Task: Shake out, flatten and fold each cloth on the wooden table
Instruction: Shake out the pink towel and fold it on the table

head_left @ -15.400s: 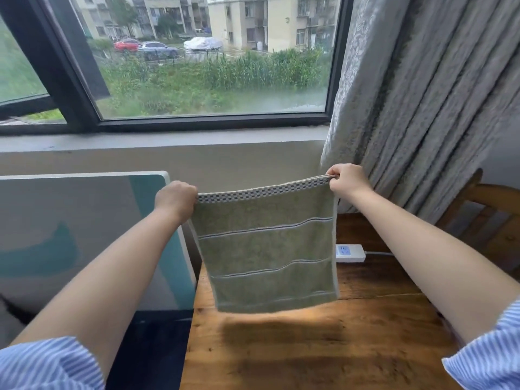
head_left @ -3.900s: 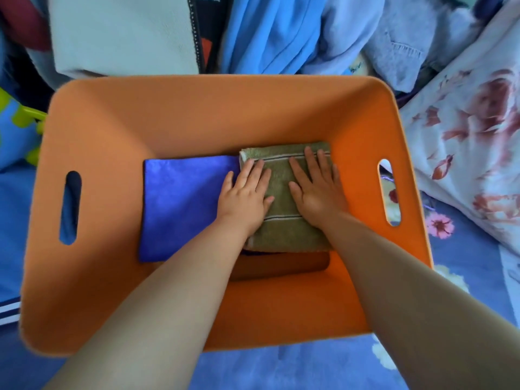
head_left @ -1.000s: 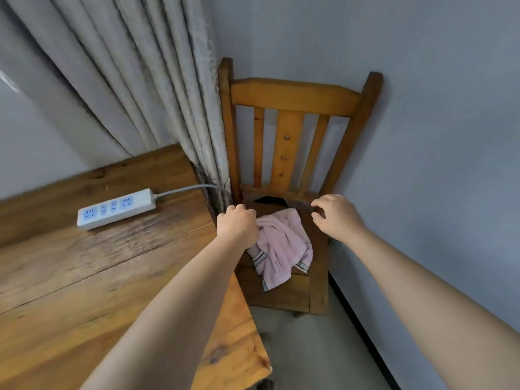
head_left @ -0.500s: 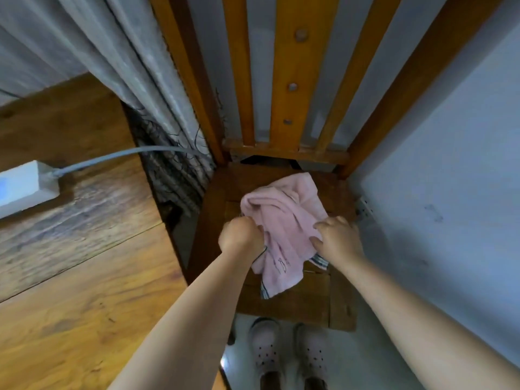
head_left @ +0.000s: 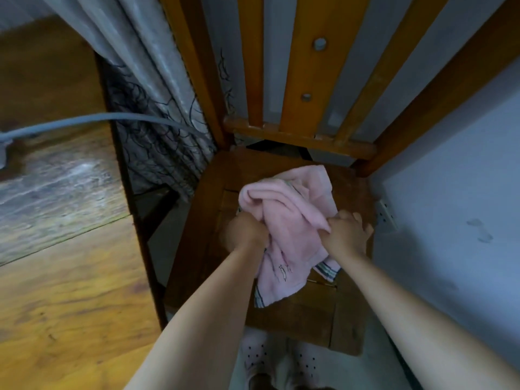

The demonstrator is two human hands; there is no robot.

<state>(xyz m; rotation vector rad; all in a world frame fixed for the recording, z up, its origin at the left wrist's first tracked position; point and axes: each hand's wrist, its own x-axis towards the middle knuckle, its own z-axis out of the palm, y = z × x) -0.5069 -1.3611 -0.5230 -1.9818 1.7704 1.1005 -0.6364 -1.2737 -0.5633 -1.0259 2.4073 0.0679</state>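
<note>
Your left hand [head_left: 244, 233] and right hand [head_left: 347, 233] each grip a bunch of the soft, crumpled pink cloth [head_left: 289, 235], striped at its hem, lying on the slatted wooden chair [head_left: 304, 313]. Left of the chair: grained wooden bench [head_left: 64, 235], grey cable [head_left: 92, 119], patterned curtain [head_left: 157, 88].

You won't find any words, brand names or numbers to read here. The nearest thing to a mark is a small dark stitched figure on the pink towel [head_left: 289, 237], toward its 6 o'clock end, and it is too small and blurred to make out as letters or as a picture. The towel's striped hem carries no writing either.
</note>
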